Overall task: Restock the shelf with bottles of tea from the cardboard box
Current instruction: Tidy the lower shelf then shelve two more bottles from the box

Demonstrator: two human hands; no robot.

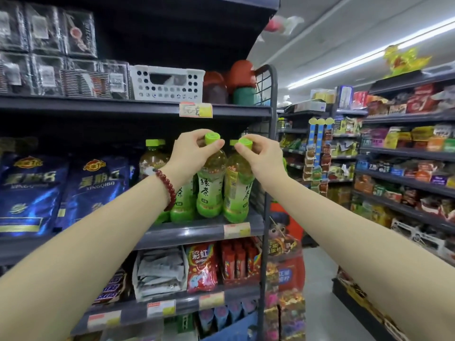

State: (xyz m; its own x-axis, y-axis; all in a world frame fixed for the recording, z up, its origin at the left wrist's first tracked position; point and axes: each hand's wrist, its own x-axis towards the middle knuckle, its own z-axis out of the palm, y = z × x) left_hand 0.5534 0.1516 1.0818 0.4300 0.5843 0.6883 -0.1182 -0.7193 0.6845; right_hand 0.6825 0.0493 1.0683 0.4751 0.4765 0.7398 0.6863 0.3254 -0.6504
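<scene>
Two green tea bottles with lime caps stand at the front of the grey shelf, near its right end. My left hand pinches the cap of the left bottle. My right hand pinches the cap of the right bottle. More tea bottles stand behind and to the left, partly hidden by my left wrist. The cardboard box is out of view.
Blue snack bags fill the same shelf to the left. A white basket sits on the shelf above. Candy packs lie on the shelf below. A wire end panel closes the shelf's right side. The aisle floor runs to the right.
</scene>
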